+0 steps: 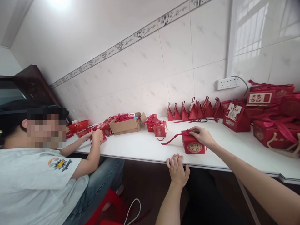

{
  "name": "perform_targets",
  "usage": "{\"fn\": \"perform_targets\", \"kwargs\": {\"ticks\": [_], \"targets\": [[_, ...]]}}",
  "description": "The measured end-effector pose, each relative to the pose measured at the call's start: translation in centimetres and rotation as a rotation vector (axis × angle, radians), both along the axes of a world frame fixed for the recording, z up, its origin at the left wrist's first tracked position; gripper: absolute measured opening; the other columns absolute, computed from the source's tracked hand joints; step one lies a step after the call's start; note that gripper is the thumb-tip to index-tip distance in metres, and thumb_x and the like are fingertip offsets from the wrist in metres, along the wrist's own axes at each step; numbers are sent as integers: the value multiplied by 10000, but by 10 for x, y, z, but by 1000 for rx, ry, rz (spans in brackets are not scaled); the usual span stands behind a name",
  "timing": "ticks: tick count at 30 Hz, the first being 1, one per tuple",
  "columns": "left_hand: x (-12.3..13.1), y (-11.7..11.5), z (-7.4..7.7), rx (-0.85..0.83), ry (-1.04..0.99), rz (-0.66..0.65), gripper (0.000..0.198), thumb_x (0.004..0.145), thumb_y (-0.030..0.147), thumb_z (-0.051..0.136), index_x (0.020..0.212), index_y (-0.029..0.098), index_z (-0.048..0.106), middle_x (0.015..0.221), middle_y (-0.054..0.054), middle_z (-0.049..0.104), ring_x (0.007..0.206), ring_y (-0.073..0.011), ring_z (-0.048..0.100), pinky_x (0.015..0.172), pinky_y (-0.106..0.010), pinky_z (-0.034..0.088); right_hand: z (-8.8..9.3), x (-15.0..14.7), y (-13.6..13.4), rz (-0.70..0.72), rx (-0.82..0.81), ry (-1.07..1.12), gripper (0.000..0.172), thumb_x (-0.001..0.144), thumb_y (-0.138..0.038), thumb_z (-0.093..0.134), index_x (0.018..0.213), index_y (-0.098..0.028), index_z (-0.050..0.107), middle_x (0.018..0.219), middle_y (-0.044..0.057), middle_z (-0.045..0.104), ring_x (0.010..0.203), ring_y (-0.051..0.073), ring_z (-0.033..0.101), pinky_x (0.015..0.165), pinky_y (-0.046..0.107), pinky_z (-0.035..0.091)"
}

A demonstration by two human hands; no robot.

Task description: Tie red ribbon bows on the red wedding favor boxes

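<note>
A red gift box (194, 146) with a round gold emblem stands on the white table in front of me. My right hand (203, 136) is over its top, thumb and fingers pinched on the red ribbon (173, 139), whose loose tail trails left across the tabletop. Resting at the table's front edge, my left hand (178, 170) has its fingers slightly apart and holds nothing. Two finished-looking red boxes with bows (160, 128) sit a little farther back, to the left of the box.
Small red pointed boxes (192, 109) line the wall. Larger red boxes (276, 131) are stacked at right. An open cardboard carton (124, 125) holds red ribbons. On the left a seated person (42, 181) handles a red box (102, 137). A power strip (228, 83) hangs on the wall.
</note>
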State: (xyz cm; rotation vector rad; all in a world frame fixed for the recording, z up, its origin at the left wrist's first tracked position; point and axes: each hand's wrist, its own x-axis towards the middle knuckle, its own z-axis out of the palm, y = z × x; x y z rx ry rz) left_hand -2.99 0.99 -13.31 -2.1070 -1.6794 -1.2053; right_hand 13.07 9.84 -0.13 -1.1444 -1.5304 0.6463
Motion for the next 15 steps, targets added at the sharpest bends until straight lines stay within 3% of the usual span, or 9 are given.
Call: {"fn": "perform_targets", "kwargs": {"ticks": [4, 10, 12, 15], "targets": [[-1, -9, 15, -84, 0, -80, 396, 812, 270, 452, 1197, 216, 526, 1200, -182, 556, 1165, -382, 481, 992, -578, 274, 1, 0, 2, -4, -27, -6, 55, 697, -148, 599, 720, -197, 612, 761, 40, 713, 763, 207, 677, 760, 328, 498], [-9, -15, 34, -58, -109, -122, 277, 850, 246, 386, 1093, 243, 518, 1063, -162, 582, 1037, -331, 553, 908, -563, 342, 13, 1, -2, 41, -20, -48, 119, 700, -72, 598, 691, -191, 600, 716, 35, 711, 727, 192, 683, 733, 310, 513], [-13, -7, 52, -24, -173, -120, 283, 852, 241, 354, 1105, 202, 473, 1066, -172, 554, 1053, -328, 535, 905, -566, 355, 14, 2, -2, 59, -18, -63, 119, 705, -70, 601, 695, -189, 602, 719, 31, 714, 723, 186, 685, 729, 304, 517], [-13, 17, 93, -9, -297, -160, 301, 838, 252, 348, 1110, 151, 428, 1148, -183, 507, 1152, -299, 472, 973, -519, 348, 14, 6, 1, 88, -23, -83, 96, 730, -91, 595, 734, -187, 607, 743, 27, 718, 742, 178, 687, 731, 298, 520]]}}
